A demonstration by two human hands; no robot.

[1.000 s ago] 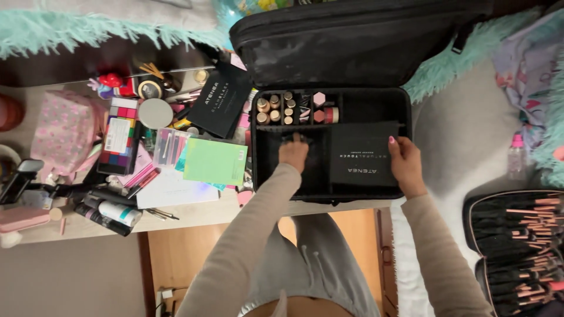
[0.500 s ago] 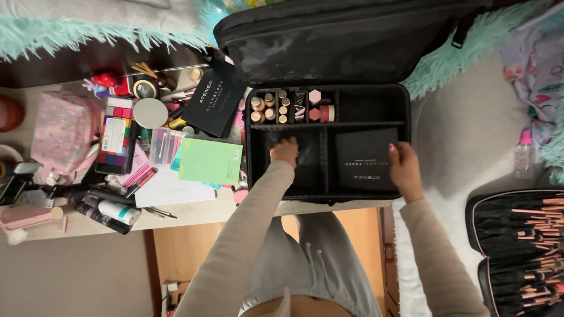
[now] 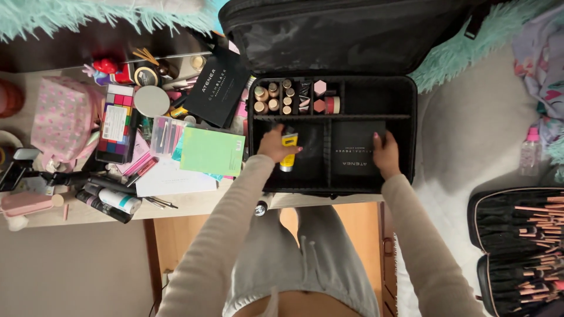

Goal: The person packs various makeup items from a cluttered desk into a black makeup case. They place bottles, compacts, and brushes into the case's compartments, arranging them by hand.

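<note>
A pale wooden desk (image 3: 188, 205) crowded with cosmetics stands against a mirror, with shaggy turquoise fabric at the far edge and a pale fluffy rug to the right.

On the desk's right end lies an open black fabric makeup case (image 3: 411, 117) with padded dividers, its lid propped back. The left hand (image 3: 271, 144) is closed around a small yellow squeeze tube with a dark cap (image 3: 288, 151), holding it inside the case's lower left compartment. The right hand (image 3: 386, 154) rests with curled fingers on the edge of a flat matte black rectangular palette (image 3: 352, 155) that lies in the lower right compartment; whether it actually grips the palette or only presses on it I cannot tell.

The packing looks partly done: the upper left compartments already hold gold-capped bottles (image 3: 267, 100) and pink compacts (image 3: 320, 97), while the upper right compartment is bare.

Much remains on the desk: a second black palette (image 3: 214, 88), a glossy green card (image 3: 211, 151), a multicoloured eyeshadow palette (image 3: 117, 123), and a quilted pink pouch (image 3: 61, 120). A separate brush case (image 3: 517, 246) sits open on the rug.
</note>
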